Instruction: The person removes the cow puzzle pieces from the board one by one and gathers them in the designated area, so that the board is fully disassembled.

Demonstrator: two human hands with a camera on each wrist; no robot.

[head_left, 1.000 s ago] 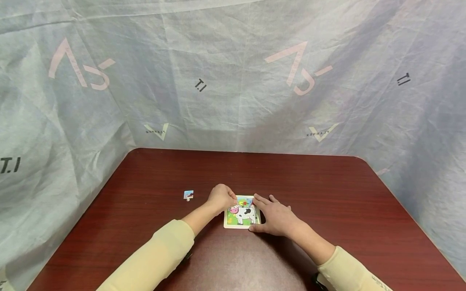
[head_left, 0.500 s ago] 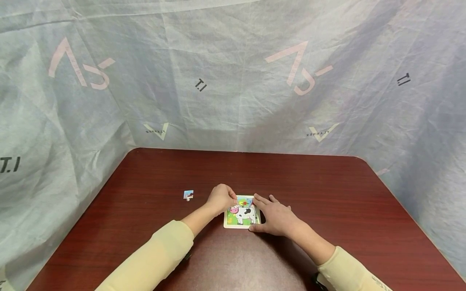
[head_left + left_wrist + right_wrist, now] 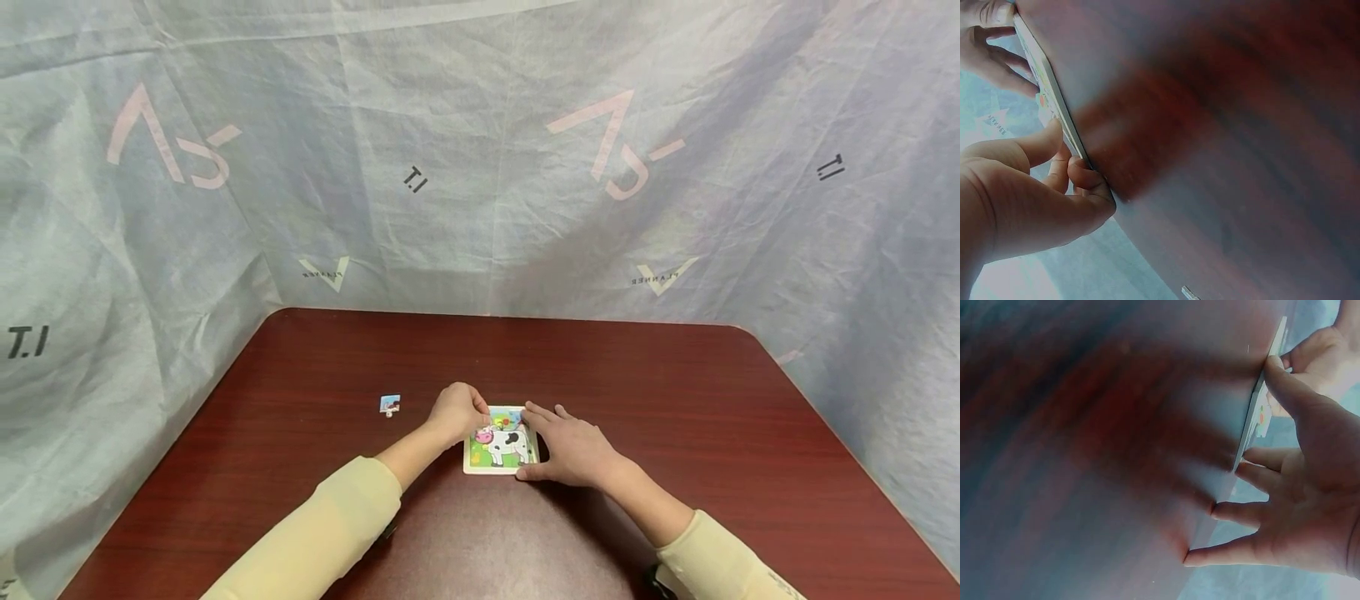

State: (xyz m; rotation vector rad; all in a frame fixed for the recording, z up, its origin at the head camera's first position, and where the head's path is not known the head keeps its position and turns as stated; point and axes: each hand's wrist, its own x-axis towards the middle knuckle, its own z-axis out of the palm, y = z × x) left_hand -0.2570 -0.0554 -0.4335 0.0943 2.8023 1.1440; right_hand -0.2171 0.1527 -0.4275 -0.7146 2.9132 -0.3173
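Note:
A square cow jigsaw puzzle [image 3: 501, 450] with a pale frame lies on the table. My left hand [image 3: 455, 414] is at its far left corner, thumb and fingers pinching a puzzle piece there, mostly hidden by the fingers. In the right wrist view a colourful piece [image 3: 1262, 420] stands raised above the board close to those fingers. My right hand [image 3: 573, 450] rests along the puzzle's right side with fingers spread, its thumb [image 3: 1275, 362] on the near edge and some fingertips on the frame and the table. A loose puzzle piece [image 3: 389, 405] lies left of my left hand.
The dark red wooden table [image 3: 660, 383] has rounded far corners. A grey cloth curtain [image 3: 480, 150] with printed letters hangs behind it and along both sides.
Both hands keep their places at the puzzle. The whole head view has shifted slightly, with the scene a little lower.

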